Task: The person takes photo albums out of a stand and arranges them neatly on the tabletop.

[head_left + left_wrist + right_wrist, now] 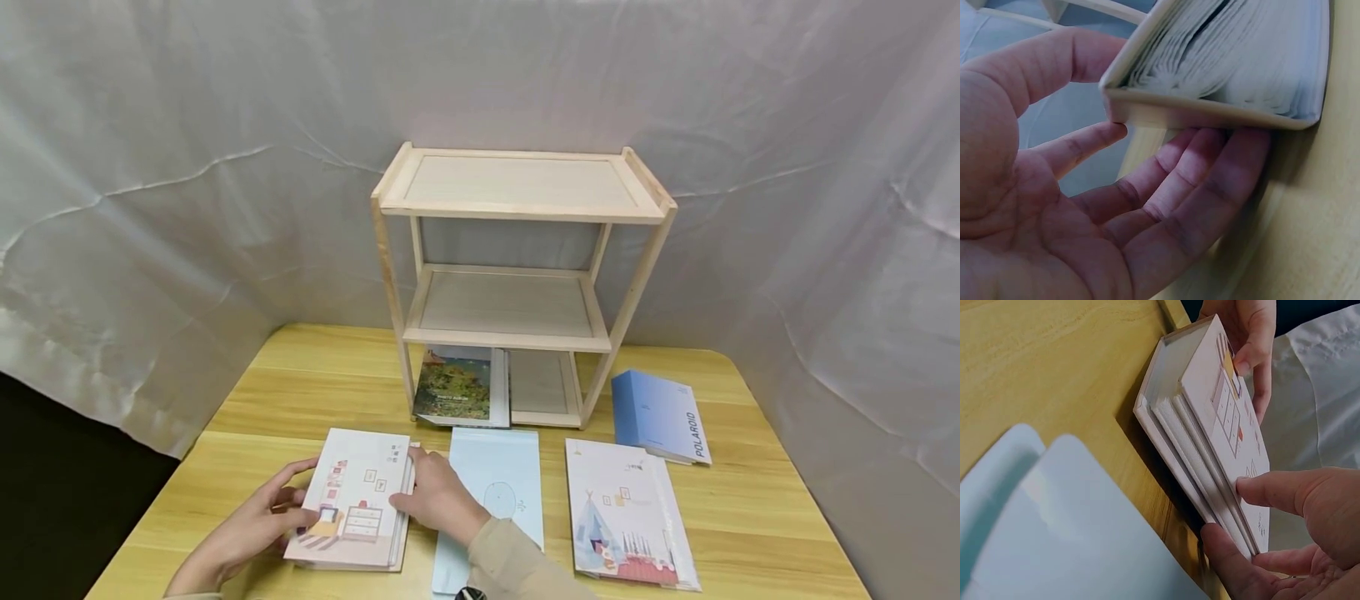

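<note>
A thick photo album [352, 500] with a pale pink cover, printed with a dresser and an orange chair, is at the front left of the table. My left hand [258, 525] holds its spine side, thumb on the front cover. In the left wrist view, the fingers [1204, 181] touch the spine below the fanned pages. From the opposite side my right hand [442, 496] grips the open page edge. Its thumb [1272, 487] presses the top cover while the other fingers sit at the page edges and lower cover. A shadow lies under the album.
A light-blue album [498, 467] lies just right of the hands. Farther right are a tent-printed album [618, 508] and a blue POLAROID album [663, 417]. Behind them stands a three-tier wooden shelf [517, 312], with a tree-picture photo album [453, 387] on its bottom tier.
</note>
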The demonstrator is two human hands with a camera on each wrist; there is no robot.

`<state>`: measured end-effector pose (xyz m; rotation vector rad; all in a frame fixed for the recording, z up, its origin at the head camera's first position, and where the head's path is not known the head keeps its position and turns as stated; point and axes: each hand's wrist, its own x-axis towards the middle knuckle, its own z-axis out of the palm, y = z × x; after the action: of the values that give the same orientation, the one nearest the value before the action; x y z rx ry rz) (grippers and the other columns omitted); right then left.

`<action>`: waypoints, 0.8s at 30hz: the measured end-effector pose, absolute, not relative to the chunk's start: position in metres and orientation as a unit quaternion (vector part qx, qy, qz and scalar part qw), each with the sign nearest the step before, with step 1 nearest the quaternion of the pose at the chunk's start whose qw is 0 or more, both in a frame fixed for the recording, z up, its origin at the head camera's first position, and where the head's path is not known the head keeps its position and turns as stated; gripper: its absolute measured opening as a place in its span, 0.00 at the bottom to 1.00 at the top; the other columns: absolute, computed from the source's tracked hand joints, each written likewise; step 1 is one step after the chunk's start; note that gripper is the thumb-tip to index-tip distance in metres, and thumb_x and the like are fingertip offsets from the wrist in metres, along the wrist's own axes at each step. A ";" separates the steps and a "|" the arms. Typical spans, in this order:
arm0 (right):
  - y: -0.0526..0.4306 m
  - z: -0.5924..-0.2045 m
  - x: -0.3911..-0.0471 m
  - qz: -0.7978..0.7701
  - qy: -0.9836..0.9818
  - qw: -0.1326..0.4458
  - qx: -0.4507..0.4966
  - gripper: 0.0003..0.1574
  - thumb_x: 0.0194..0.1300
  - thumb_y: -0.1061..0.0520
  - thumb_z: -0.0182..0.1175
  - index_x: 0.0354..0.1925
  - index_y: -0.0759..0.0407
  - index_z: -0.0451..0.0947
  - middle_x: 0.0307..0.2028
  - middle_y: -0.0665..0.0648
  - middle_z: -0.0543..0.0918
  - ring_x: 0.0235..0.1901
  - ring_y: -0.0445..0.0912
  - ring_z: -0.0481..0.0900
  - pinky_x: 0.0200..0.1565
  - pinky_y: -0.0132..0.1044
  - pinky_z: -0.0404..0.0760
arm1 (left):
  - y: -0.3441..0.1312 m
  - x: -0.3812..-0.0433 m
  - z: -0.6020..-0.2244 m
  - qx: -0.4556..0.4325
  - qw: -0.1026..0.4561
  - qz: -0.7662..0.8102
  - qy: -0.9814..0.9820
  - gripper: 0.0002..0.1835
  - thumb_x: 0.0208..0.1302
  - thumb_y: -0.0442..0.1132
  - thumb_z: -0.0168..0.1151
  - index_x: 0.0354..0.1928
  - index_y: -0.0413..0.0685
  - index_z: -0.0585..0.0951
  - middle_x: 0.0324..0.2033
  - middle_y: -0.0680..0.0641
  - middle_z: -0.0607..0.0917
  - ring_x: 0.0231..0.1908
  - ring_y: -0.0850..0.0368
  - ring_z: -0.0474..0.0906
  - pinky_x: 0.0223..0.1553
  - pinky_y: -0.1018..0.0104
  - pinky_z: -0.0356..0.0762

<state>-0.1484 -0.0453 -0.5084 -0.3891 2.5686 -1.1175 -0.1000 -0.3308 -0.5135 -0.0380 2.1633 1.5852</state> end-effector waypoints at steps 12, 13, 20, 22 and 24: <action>-0.045 -0.509 -0.148 -0.358 0.913 0.141 -0.139 0.47 0.64 0.51 0.77 0.74 0.67 0.72 0.61 0.70 0.82 0.59 0.60 0.83 0.66 0.55 0.84 | -0.329 -0.099 -0.514 -0.027 0.222 0.575 0.787 0.47 0.71 0.36 0.69 0.85 0.48 0.54 0.56 0.34 0.79 0.45 0.48 0.80 0.34 0.60 0.85; -0.045 -0.510 -0.148 -0.353 0.914 0.140 -0.140 0.46 0.64 0.52 0.77 0.73 0.67 0.72 0.60 0.70 0.82 0.57 0.60 0.84 0.65 0.55 0.84 | -0.328 -0.099 -0.515 -0.028 0.222 0.575 0.787 0.47 0.71 0.36 0.69 0.85 0.48 0.54 0.55 0.34 0.78 0.45 0.48 0.80 0.35 0.60 0.86; -0.045 -0.510 -0.147 -0.354 0.914 0.145 -0.137 0.44 0.63 0.54 0.78 0.72 0.66 0.74 0.58 0.69 0.81 0.51 0.57 0.83 0.60 0.55 0.86 | -0.326 -0.099 -0.514 -0.030 0.224 0.577 0.785 0.47 0.71 0.36 0.69 0.84 0.48 0.54 0.54 0.34 0.76 0.44 0.48 0.80 0.37 0.58 0.88; -0.045 -0.509 -0.146 -0.357 0.913 0.148 -0.135 0.45 0.63 0.53 0.78 0.72 0.66 0.74 0.58 0.69 0.80 0.51 0.57 0.83 0.61 0.55 0.86 | -0.326 -0.099 -0.513 -0.032 0.223 0.576 0.786 0.47 0.71 0.36 0.69 0.84 0.48 0.55 0.54 0.35 0.76 0.44 0.48 0.79 0.37 0.58 0.87; -0.045 -0.509 -0.146 -0.357 0.912 0.149 -0.135 0.46 0.62 0.53 0.79 0.72 0.66 0.73 0.59 0.70 0.81 0.53 0.59 0.83 0.62 0.56 0.86 | -0.325 -0.099 -0.513 -0.035 0.223 0.575 0.786 0.47 0.71 0.36 0.69 0.84 0.48 0.55 0.54 0.35 0.76 0.45 0.48 0.79 0.36 0.58 0.87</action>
<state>-0.1455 -0.0446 -0.5087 -0.3878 2.6217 -1.0267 -0.0988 -0.3255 -0.5127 -0.0961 2.1719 1.5880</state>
